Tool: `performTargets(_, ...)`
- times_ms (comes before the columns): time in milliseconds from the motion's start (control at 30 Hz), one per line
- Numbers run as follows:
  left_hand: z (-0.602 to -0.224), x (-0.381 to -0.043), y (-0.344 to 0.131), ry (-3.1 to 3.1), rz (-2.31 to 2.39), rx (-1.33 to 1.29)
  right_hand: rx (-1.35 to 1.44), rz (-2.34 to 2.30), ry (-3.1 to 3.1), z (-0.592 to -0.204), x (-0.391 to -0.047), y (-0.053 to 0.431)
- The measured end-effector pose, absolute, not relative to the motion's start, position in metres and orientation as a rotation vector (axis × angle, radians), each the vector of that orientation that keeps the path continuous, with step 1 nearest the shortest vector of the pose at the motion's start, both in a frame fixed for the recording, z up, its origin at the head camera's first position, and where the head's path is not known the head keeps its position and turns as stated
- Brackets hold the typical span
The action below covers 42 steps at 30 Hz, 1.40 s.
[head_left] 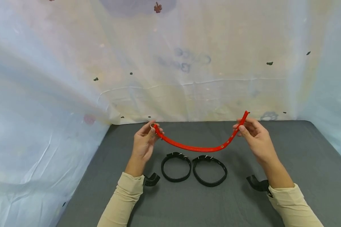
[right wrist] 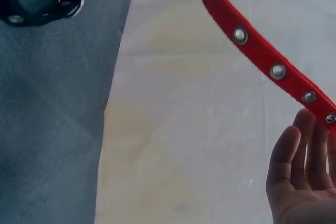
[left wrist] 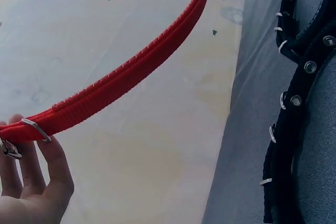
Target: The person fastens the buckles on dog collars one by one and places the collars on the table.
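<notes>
A red collar [head_left: 199,148] hangs in a shallow curve between both hands, unbuckled, above the grey table. My left hand [head_left: 143,142] pinches its buckle end, where a metal ring and a buckle [left wrist: 10,149] show. Near the other end, my right hand [head_left: 257,137] pinches the strap between thumb and fingers, with the tip sticking up past them. Metal eyelets [right wrist: 277,71] run along that half of the strap. Below the red collar lie two black collars, a left one [head_left: 176,180] and a right one [head_left: 210,184], each fastened into a loop, side by side and close together.
The grey table [head_left: 204,208] ends at a pale plastic sheet [head_left: 187,104] behind it, and similar sheeting hangs at both sides. Black curved wrist mounts stick out inward from the left sleeve [head_left: 130,189] and right sleeve [head_left: 287,198], low over the table.
</notes>
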<state>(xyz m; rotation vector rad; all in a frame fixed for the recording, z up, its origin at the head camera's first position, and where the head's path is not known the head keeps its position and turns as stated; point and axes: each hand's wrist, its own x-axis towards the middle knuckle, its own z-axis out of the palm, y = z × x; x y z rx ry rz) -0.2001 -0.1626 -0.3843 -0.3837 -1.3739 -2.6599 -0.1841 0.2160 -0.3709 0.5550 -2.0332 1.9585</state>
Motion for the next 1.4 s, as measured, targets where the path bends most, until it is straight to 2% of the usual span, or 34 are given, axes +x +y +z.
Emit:
performTargets(667, -0.351, -0.177, -0.154, -1.499, -2.482, -0.589, 0.613, 1.910, -2.065, -0.346, -0.173, 0.185)
performTargets(1133, -0.342, -0.167, -0.142, -1.654, -2.441, -0.497, 0.727, 1.422, -2.332, -0.348, -0.173, 0.163)
performTargets(1400, -0.342, -0.166, -0.133, -1.772, -2.324, -0.522, 0.714, 1.390, -2.306, -0.349, -0.172, 0.156)
